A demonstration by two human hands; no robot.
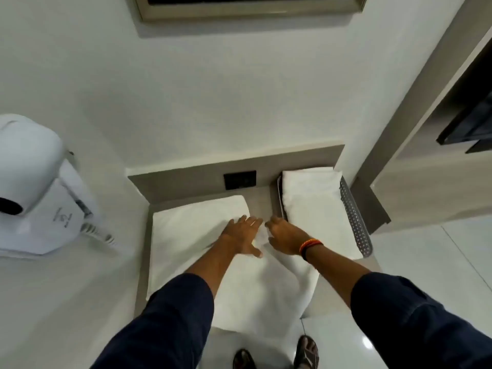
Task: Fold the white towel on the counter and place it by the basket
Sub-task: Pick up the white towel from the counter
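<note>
A white towel (191, 235) lies spread over the small grey counter (259, 206), its near part hanging over the front edge. My left hand (243, 235) rests flat on the towel near its far right corner, fingers spread. My right hand (286, 238) is just to the right of it, fingers curled on the towel's right edge beside the basket; whether it grips the cloth is not clear. The perforated metal basket (355, 222) stands at the counter's right end and holds another white folded towel (314, 201).
A white wall-mounted hair dryer (34, 187) with a coiled cord hangs at the left. A black socket plate (239, 179) sits on the back ledge. A picture frame (247, 9) hangs above. My sandalled feet show on the glossy floor (426, 262) below.
</note>
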